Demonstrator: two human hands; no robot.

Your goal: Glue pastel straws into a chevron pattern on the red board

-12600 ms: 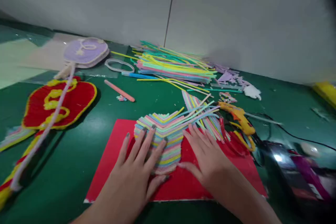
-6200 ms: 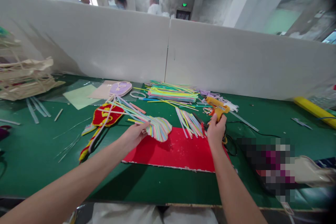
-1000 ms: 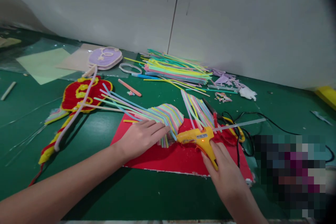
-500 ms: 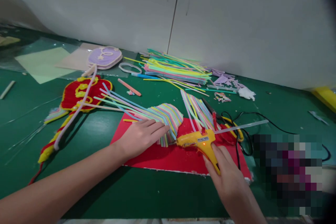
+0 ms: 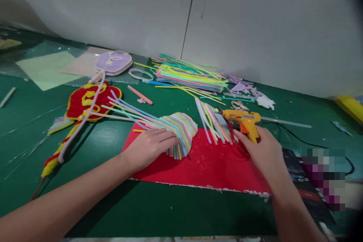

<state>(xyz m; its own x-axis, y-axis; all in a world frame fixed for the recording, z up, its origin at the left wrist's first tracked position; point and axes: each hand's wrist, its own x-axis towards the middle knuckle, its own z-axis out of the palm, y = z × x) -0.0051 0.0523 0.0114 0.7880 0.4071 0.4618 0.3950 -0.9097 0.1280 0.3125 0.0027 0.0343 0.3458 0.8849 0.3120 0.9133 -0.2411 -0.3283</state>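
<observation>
My left hand [image 5: 151, 145] rests over the lower left of a striped pastel pipe-cleaner piece [image 5: 181, 130], its fingers bent and holding the piece against a red board [image 5: 204, 172]. Long loose pipe-cleaner ends [image 5: 127, 107] trail from the piece to the left. My right hand [image 5: 265, 145] is closed round the handle of a yellow glue gun [image 5: 241, 117] with a lit orange light. The gun's nozzle points left, over a second group of striped pipe cleaners [image 5: 211, 121] at the board's back edge. A clear glue stick [image 5: 286, 122] sticks out behind the gun. My left thumb is hidden.
A pile of coloured pipe cleaners [image 5: 190, 77] lies by the wall, with purple scraps [image 5: 244, 87] beside it. On the left are a red and yellow fan-shaped piece [image 5: 93, 102] and a purple one [image 5: 113, 61]. A black cord [image 5: 303, 140] runs along the right.
My right hand has moved the glue gun right and back, away from the striped piece's lower edge. My left hand has shifted slightly left and still rests on the piece.
</observation>
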